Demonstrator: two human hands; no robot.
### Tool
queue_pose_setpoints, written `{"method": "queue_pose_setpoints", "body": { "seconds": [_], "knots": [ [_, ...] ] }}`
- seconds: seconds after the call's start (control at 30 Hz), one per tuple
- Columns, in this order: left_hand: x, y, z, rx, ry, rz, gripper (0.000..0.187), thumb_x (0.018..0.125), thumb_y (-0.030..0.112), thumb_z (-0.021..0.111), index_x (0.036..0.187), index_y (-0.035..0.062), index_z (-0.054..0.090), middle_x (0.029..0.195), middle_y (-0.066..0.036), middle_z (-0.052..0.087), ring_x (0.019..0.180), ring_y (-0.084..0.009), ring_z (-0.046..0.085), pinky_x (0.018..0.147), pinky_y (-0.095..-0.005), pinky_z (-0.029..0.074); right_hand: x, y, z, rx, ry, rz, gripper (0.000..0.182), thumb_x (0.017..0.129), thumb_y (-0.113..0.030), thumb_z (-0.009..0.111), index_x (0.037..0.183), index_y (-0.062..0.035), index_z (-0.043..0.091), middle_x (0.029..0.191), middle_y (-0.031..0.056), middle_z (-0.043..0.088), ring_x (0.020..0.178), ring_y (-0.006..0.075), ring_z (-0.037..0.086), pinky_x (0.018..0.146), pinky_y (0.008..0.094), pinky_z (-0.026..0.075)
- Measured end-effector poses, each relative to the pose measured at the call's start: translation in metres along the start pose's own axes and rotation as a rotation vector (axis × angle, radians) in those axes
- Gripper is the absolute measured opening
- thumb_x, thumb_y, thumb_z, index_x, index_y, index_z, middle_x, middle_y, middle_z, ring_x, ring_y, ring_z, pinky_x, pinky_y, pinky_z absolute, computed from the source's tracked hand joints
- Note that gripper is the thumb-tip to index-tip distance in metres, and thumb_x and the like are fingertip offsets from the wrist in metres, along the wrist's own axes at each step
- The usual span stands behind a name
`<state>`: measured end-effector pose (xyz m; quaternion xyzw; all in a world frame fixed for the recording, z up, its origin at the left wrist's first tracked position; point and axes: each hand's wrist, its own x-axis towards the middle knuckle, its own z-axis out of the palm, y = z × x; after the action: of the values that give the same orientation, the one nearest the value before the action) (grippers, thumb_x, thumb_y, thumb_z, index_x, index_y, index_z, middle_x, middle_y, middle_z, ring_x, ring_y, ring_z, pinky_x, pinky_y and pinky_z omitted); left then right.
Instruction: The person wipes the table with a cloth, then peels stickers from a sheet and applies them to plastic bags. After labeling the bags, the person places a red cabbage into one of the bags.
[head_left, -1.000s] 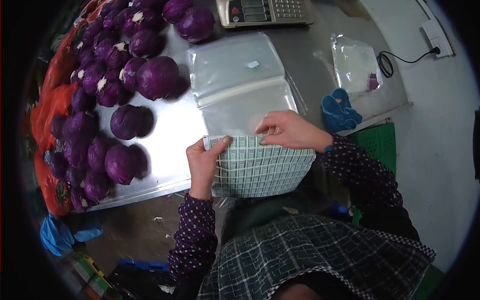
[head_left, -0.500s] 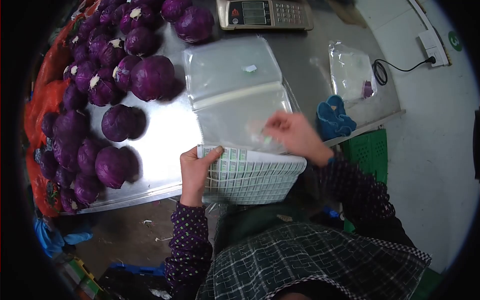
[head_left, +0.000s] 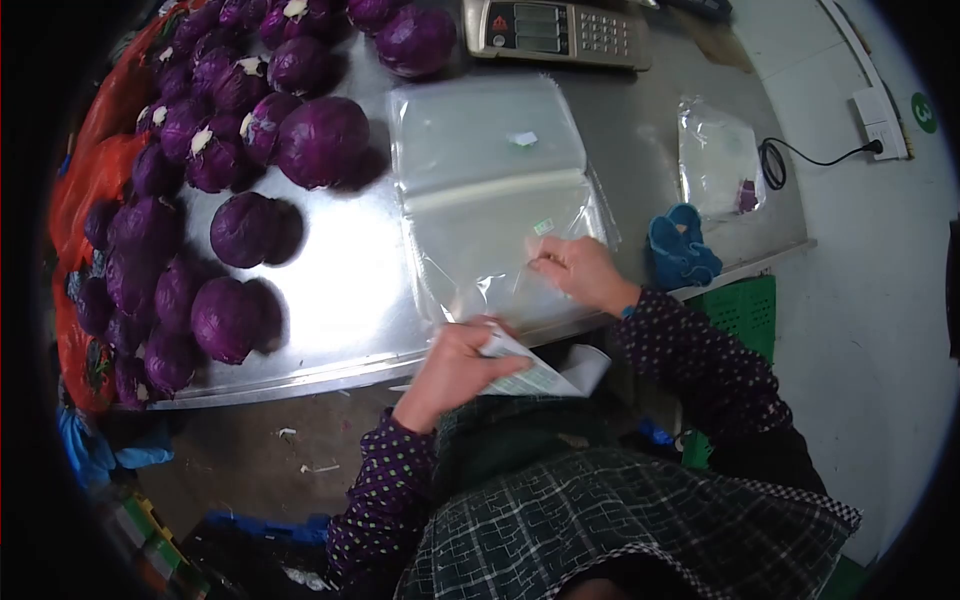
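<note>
A stack of clear plastic bags (head_left: 490,215) lies on the metal table, with a small green-and-white label (head_left: 543,227) on its lower half and another small label (head_left: 523,139) on the upper half. My left hand (head_left: 455,370) grips the sheet of labels (head_left: 540,378), which is folded over at the table's front edge. Over the lower right of the bags, my right hand (head_left: 580,270) has its fingers pinched at the plastic just below the label; whether they hold the film is hard to make out.
Many purple cabbages (head_left: 323,142) cover the table's left side beside red netting (head_left: 90,200). A scale (head_left: 557,32) stands at the back. Right of the bags are a blue cloth item (head_left: 682,245), a plastic bag (head_left: 718,160) and a black cable (head_left: 820,150).
The label sheet has gone from spread flat to folded over in my left hand, which has moved right and down. A green-and-white label now shows on the bags, above my right hand.
</note>
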<state>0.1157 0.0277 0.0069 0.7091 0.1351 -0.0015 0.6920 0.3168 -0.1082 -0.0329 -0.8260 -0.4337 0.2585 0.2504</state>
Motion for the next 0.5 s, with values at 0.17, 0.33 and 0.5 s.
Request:
{"method": "queue_pose_setpoints", "body": {
  "seconds": [0.17,0.33,0.5],
  "knots": [
    [0.022,-0.021,0.000,0.136,0.049,-0.134,0.020,0.072,0.013,0.078,0.085,-0.0001,0.070,0.101,-0.013,0.068,0.106,-0.0282,0.060,0.089,-0.0367,0.047,0.029,-0.001,-0.031,0.341,-0.104,0.035,0.014,0.087,-0.016,0.062,0.082,-0.0027,0.062,0.065,0.0050,0.061,0.061,0.0104,0.055,0.056,0.0283,0.044],
    [0.022,-0.032,-0.002,0.108,0.095,-0.180,0.019,0.071,0.015,0.079,0.085,0.0028,0.073,0.112,-0.017,0.066,0.125,-0.0380,0.047,0.107,-0.0412,0.034,0.070,-0.011,-0.156,0.770,0.516,-0.031,0.009,0.084,-0.010,0.064,0.090,-0.0036,0.064,0.077,0.0044,0.065,0.067,0.0102,0.058,0.058,0.0264,0.046],
    [0.024,-0.033,-0.001,0.067,0.105,-0.222,0.019,0.071,0.015,0.079,0.084,0.0030,0.073,0.109,-0.018,0.067,0.125,-0.0380,0.048,0.108,-0.0409,0.033,0.042,0.016,-0.007,0.244,0.267,0.239,0.030,0.071,-0.020,0.078,0.091,-0.0038,0.062,0.074,0.0098,0.062,0.069,0.0233,0.063,0.060,0.0346,0.049]
  ]
}}
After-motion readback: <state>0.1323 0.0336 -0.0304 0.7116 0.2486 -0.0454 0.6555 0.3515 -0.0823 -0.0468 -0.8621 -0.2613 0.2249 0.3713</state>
